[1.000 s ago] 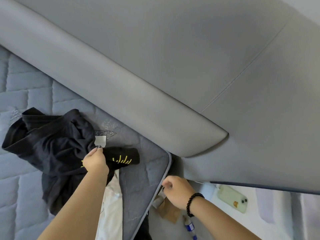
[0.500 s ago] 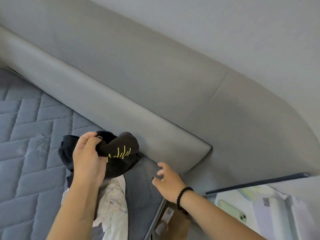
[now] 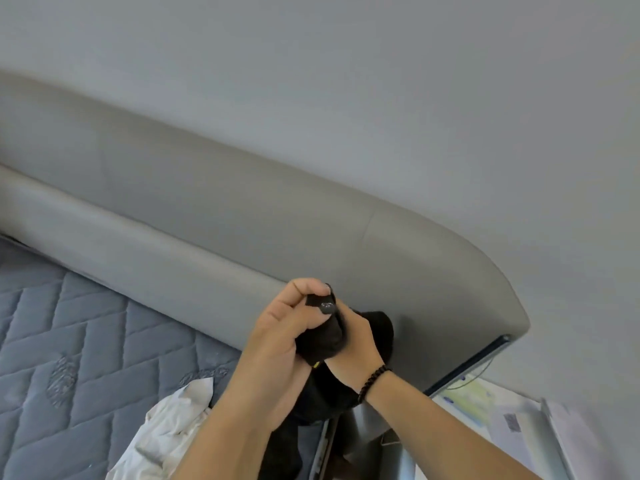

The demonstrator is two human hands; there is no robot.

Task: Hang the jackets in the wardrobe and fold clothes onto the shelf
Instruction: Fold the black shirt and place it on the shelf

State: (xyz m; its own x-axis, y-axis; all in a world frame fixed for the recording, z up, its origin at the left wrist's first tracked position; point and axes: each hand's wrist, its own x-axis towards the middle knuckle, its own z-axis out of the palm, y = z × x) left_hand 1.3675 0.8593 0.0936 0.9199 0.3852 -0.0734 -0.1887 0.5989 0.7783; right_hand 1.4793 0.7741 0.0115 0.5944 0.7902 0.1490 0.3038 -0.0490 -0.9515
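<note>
Both hands held one black garment [image 3: 346, 386] in the air, in front of the grey padded headboard [image 3: 242, 216] near its rounded end. The left hand [image 3: 287, 337] was closed on an upper fold of the cloth, thumb and fingers curled round it. The right hand [image 3: 356, 337], with a dark bead bracelet [image 3: 372, 379] at the wrist, was closed on the same fold directly beside the left, so that the two hands touched. The remainder of the black garment hung down from the hands, below the headboard, toward the edge of the bed. A small yellow mark showed on the cloth under the left hand.

A white garment [image 3: 166, 434] lay crumpled on the quilted grey mattress [image 3: 86, 344], below the headboard and just beside the left forearm; neither hand touched it. Beyond the rounded end of the headboard stood a bedside surface [image 3: 485, 403] carrying pale papers or packaging; the details were too blurred to identify.

Assessment of progress: the task appeared to be at an early stage. The black garment was lifted but showed no flat fold, and whether it was a jacket or a shirt could not be determined. The white garment was unfolded. No wardrobe, shelf or hanger was in view, so hanging and shelving could not be confirmed as started.
</note>
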